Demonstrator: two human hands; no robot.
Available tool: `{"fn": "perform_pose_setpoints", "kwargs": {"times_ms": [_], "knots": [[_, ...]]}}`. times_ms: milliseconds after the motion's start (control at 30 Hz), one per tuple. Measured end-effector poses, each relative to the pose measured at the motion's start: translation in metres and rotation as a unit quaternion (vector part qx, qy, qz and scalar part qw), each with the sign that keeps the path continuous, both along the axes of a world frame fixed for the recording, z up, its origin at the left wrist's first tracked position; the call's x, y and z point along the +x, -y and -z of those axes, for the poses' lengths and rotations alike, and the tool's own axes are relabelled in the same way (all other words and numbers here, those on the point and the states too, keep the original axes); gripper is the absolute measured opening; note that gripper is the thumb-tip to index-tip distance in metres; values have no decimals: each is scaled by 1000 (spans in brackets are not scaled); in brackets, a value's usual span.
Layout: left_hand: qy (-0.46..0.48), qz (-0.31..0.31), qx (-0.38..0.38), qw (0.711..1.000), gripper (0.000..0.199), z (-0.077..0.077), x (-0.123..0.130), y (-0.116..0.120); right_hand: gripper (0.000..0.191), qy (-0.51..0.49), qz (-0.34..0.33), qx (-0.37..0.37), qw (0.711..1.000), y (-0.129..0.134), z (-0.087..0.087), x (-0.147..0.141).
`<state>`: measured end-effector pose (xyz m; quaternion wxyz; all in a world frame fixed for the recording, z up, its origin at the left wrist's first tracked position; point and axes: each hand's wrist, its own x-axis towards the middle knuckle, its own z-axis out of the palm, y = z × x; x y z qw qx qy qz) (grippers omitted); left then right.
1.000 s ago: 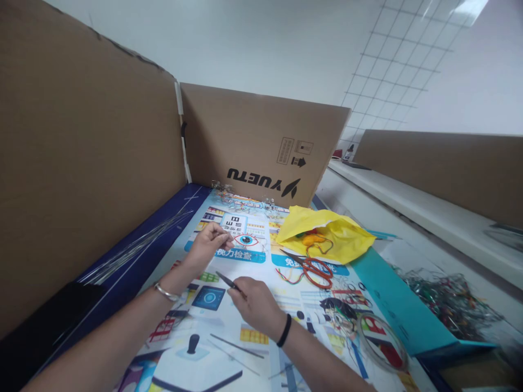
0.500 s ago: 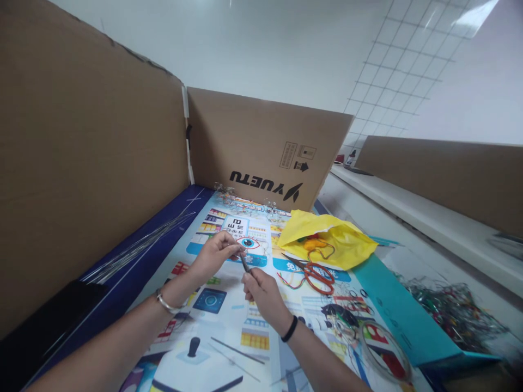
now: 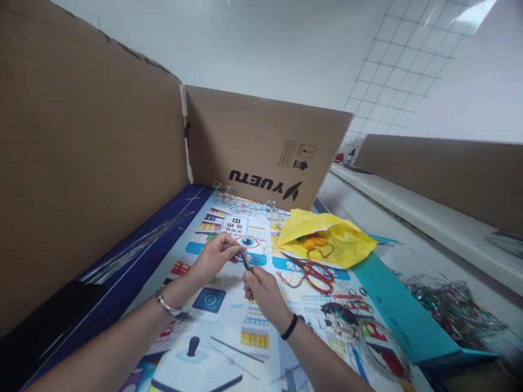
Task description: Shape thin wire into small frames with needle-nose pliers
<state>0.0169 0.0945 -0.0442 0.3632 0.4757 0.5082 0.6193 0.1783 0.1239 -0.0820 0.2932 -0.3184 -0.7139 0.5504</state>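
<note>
Head view: the right hand [image 3: 266,295] is closed around the lower part of a slim dark tool [image 3: 245,262], thumb laid along it, with the far end reaching up to the fingertips of the left hand [image 3: 217,257]. The left hand's thumb and forefinger are drawn together in a pinch; whatever may sit between them is too small and blurred to make out. Both hands are raised over a printed sheet [image 3: 175,356], in front of the eye drawn on it.

The tool looks light, stiff and narrow, probably metal, so it should not bend or break in normal handling, though a smooth shank could turn in the fingers. The best hold is likely on the wider rear part, thumb on top, leaving the thin end free. Anything fine at the left fingertips would be best taken lightly, close to the tip.

Right of the hands lie red-handled scissors [image 3: 318,276], just beside an open yellow bag [image 3: 356,246]. A bundle of thin straight wires [image 3: 141,247] lies to the left, well apart from both hands.
</note>
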Motion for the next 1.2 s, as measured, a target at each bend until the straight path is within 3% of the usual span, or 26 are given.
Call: {"fn": "perform_pose_setpoints", "kwargs": {"times_ms": [433,733,900,1200], "knots": [[4,1,14,1000,18,-3,1,1,30,-3,-3,24,1000,0,-1,0],[17,77,37,996,14,-9,-18,0,31,34,-26,65,997,1,-4,2],[35,40,19,998,22,-17,-27,4,33,31,-41,2,999,0,-5,3],[20,-2,7,1000,22,-8,1,4,42,-23,-42,-73,996,-1,-2,2]]}}
